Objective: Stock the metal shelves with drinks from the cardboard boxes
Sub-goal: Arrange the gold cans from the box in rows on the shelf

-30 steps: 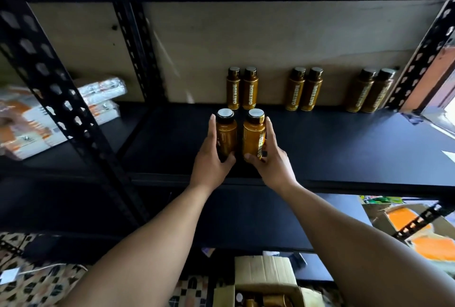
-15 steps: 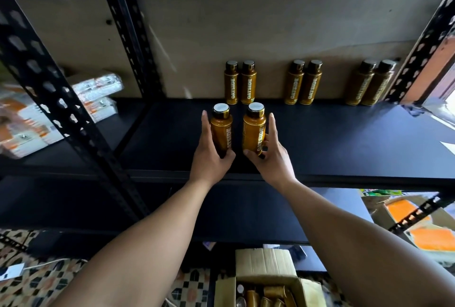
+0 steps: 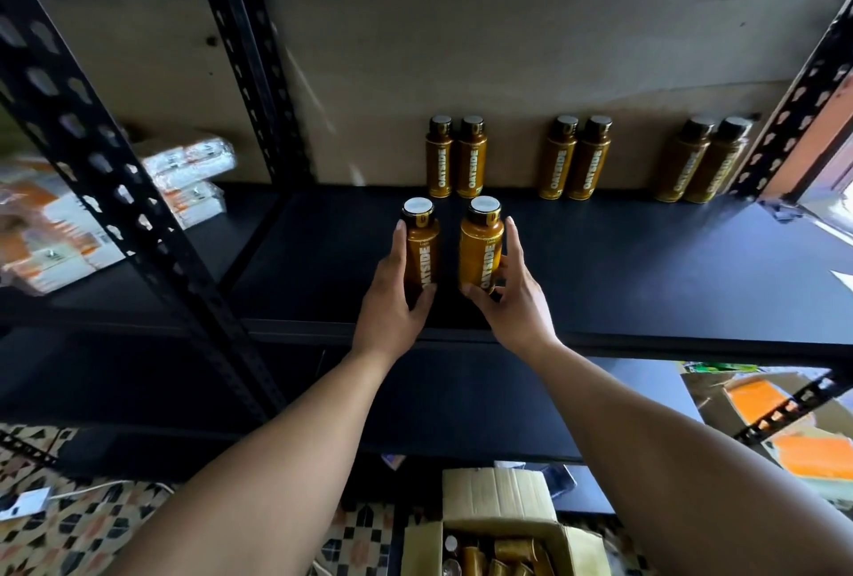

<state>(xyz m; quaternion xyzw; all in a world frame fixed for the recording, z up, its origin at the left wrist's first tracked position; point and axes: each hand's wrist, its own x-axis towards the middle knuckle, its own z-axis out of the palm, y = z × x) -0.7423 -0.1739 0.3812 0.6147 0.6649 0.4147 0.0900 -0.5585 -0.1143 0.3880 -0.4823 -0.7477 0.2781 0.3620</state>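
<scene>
Head view: bottle (image 3: 422,252) in left hand (image 3: 387,304), bottle (image 3: 480,247) in right hand (image 3: 519,304), bottles (image 3: 505,552) in box (image 3: 498,498)

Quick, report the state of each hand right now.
The left hand grips the left bottle.
The right hand grips the right bottle.

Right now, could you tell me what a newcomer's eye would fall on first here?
At centre, the left hand grips the left bottle and the right hand the right bottle, both brown Oatside drinks near the front of the black shelf. Behind them, three pairs of matching bottles line the back wall. Below, an open cardboard box holds more.
</scene>
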